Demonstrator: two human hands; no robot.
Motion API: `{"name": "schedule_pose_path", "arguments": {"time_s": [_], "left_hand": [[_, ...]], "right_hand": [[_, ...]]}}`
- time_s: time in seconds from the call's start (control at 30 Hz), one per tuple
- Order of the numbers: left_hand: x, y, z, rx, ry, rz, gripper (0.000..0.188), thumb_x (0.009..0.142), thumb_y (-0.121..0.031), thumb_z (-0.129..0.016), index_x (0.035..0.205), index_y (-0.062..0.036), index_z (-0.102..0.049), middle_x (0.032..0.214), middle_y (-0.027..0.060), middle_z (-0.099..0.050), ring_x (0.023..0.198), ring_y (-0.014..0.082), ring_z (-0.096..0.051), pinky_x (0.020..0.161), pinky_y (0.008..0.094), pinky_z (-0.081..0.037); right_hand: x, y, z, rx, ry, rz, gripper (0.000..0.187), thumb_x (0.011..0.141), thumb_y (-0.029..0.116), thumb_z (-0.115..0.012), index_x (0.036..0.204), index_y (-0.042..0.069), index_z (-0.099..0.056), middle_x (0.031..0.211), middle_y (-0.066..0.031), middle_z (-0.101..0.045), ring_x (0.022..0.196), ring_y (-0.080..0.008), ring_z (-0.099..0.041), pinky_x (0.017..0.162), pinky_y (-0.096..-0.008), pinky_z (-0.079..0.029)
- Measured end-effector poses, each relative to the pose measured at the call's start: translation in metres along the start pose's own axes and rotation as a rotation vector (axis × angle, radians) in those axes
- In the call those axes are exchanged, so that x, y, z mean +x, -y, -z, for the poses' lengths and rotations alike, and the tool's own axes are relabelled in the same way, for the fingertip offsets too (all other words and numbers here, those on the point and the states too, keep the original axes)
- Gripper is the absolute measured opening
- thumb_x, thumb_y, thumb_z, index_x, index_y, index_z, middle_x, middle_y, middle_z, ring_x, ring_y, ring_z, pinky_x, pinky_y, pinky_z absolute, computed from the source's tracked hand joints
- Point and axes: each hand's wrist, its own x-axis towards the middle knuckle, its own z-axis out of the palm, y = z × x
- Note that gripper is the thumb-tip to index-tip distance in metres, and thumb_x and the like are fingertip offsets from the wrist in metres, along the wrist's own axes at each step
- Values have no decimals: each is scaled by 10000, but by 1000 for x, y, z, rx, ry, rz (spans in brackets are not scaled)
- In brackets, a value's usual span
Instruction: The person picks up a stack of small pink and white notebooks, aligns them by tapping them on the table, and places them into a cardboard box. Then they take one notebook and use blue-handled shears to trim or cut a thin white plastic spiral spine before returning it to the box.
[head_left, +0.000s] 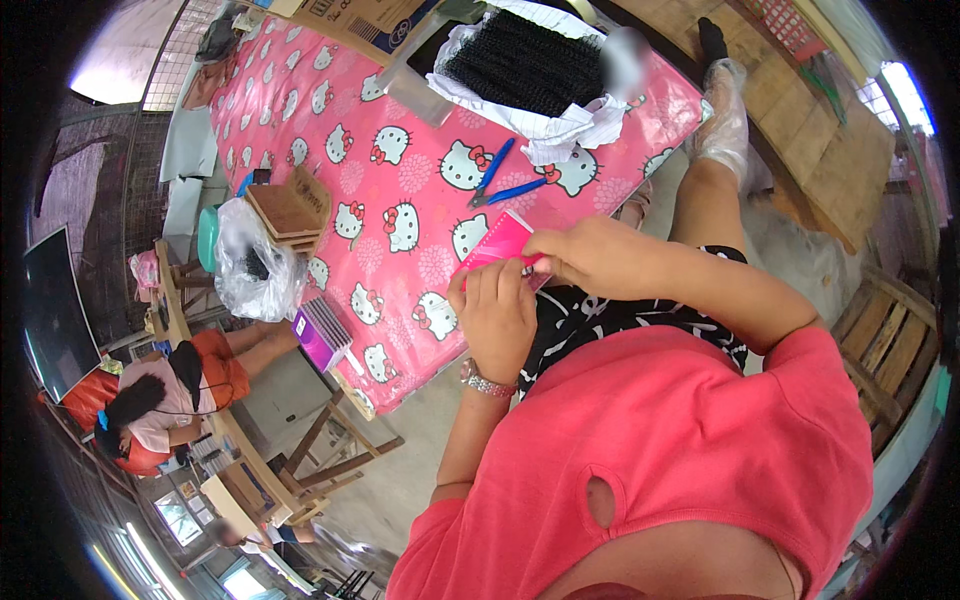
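My left hand (pixel 497 310), with a metal-banded watch (pixel 488 384) on its wrist, has its fingers curled over the near edge of a flat, bright pink card (pixel 503 238). From the right, my right hand (pixel 592 258) meets it, fingers bent in a pinch at the card's corner. Something small and partly shiny shows between the fingertips of both hands; its kind is too small to tell. Just beyond the card lie blue-handled cutting pliers (pixel 494 180), handles spread, touched by neither hand.
A pink patterned cloth (pixel 350 180) covers the table. At its far side, black curly strands (pixel 525 65) rest on white wrapping beside a cardboard box (pixel 350 25). Leftward are a wooden box (pixel 290 210), a plastic bag (pixel 250 265) and a purple stack (pixel 320 337). Other people (pixel 165 400) sit further off.
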Motion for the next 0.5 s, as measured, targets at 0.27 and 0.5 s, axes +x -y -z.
{"name": "schedule_pose_path", "arguments": {"time_s": [0.27, 0.5], "left_hand": [[1, -5, 3, -52, 9, 14, 203, 854, -176, -628, 1011, -58, -579, 954, 77, -621, 911, 248, -573, 956, 438, -358], [-6, -3, 3, -16, 49, 91, 251, 880, -220, -640, 1057, -60, -565, 1048, 99, -602, 1062, 317, -535, 1023, 555, -272]], "right_hand": [[1, 11, 4, -161, 38, -48, 275, 838, 143, -654, 1070, 56, -535, 1040, -148, -576, 936, -348, -624, 710, -458, -508], [3, 2, -9, -182, -305, 285, 219, 843, 182, -634, 1018, 64, -574, 883, -116, -622, 935, -344, -623, 690, -447, -505]]}}
